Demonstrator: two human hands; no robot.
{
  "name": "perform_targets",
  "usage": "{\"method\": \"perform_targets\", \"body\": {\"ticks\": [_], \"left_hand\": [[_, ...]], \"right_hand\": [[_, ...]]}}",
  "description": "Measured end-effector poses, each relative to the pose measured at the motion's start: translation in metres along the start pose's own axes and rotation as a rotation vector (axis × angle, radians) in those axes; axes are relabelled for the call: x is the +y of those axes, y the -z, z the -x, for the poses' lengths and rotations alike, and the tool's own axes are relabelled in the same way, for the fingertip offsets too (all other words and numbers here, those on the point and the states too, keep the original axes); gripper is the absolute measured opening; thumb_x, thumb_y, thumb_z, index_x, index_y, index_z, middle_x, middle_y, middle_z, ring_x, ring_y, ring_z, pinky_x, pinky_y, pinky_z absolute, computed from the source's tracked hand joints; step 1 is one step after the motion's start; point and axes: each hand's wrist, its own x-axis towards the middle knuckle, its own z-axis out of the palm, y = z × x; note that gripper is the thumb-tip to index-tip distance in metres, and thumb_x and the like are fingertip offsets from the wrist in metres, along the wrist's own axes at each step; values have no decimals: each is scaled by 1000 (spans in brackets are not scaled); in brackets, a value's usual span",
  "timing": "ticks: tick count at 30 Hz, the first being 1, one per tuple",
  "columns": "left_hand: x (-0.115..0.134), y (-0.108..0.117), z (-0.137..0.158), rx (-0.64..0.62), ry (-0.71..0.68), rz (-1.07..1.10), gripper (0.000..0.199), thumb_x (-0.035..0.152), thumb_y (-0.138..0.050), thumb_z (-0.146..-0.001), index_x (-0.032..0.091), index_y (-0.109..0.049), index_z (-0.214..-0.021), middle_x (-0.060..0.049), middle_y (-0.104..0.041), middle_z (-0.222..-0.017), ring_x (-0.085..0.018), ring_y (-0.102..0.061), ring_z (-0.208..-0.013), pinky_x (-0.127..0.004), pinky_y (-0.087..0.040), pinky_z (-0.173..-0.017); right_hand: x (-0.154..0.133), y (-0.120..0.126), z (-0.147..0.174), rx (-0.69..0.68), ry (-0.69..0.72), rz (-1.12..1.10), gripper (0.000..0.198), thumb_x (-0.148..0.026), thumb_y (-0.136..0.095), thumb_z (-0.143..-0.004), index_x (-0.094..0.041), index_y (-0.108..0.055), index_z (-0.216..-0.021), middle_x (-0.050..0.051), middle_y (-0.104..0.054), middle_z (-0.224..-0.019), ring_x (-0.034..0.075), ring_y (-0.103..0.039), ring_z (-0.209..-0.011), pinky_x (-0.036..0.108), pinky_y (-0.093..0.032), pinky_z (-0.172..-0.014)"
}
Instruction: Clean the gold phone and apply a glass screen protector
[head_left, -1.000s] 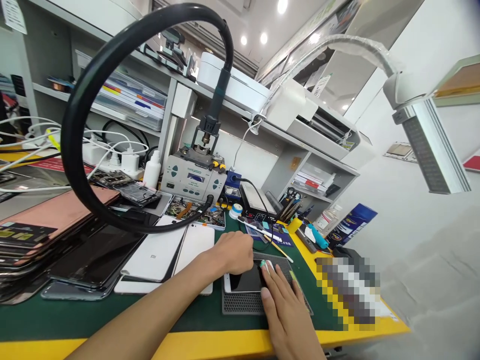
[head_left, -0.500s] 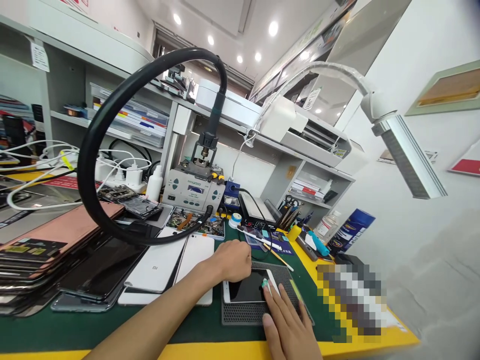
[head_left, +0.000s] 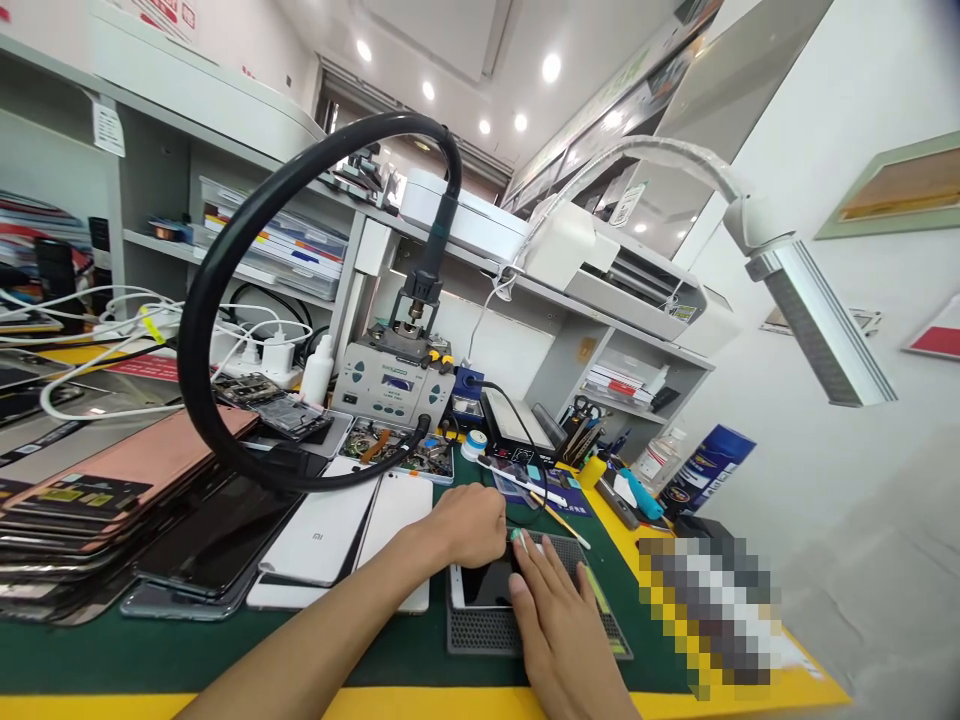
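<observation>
A white-framed smartphone [head_left: 486, 586] with a dark screen lies face up on a grey perforated pad [head_left: 487, 636]. At its upper left edge rests my left hand [head_left: 472, 525], curled into a fist; whatever its fingers hold is hidden. My right hand [head_left: 559, 620] lies over the phone's right part with fingers stretched out and the thumb on the screen. Under its fingertips, at the phone's far side, a small green-and-white bit [head_left: 517, 538] shows, too small to name. Much of the phone's right half is covered by this hand.
Several phones and covers [head_left: 322, 535] lie stacked at the left. Behind stand a rework station [head_left: 394, 385] with a looping black hose [head_left: 196, 340] and an opened device [head_left: 397, 447]. A white pen-like tool [head_left: 521, 480], bottles and a spray can [head_left: 709, 470] are at the right.
My right hand has slid across the phone, up and to the left, with the green bit under its fingertips. My left fist stays at the phone's edge. The view has shifted slightly.
</observation>
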Motion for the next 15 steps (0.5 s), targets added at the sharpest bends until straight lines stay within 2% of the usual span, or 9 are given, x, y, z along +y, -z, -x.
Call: {"method": "perform_targets", "body": {"ticks": [4, 9, 12, 15], "left_hand": [[1, 3, 2, -5, 5, 3, 24, 37, -63, -102, 15, -67, -111, -7, -69, -110, -20, -69, -97, -40, -59, -87], [0, 1, 0, 8, 3, 20, 25, 37, -63, -101, 16, -66, -115, -7, -68, -113, -21, -68, -99, -40, -59, -87], [-1, -1, 0, 5, -2, 22, 25, 37, -63, -101, 17, -66, -115, -7, -68, -114, -21, -68, -99, -40, -59, -87], [0, -1, 0, -4, -1, 10, 24, 37, -63, -102, 16, -67, -114, -7, -69, -112, -20, -69, -98, -40, -59, -87]], "right_hand": [[-11, 4, -5, -17, -30, -17, 64, -58, -16, -107, -29, -33, -161, -5, -29, -165, 32, -19, -156, 67, -12, -124], [-3, -6, 13, -71, -14, 60, 60, -52, -21, -108, -27, -33, -160, -5, -24, -165, 33, -17, -156, 67, -13, -124], [4, -17, 27, -87, -27, 145, 57, -54, -22, -108, -31, -36, -159, -5, -26, -163, 35, -24, -153, 72, -18, -120], [8, -24, 34, -8, -25, 227, 58, -57, -22, -108, -32, -45, -155, -3, -34, -160, 37, -33, -150, 76, -21, -117]]}}
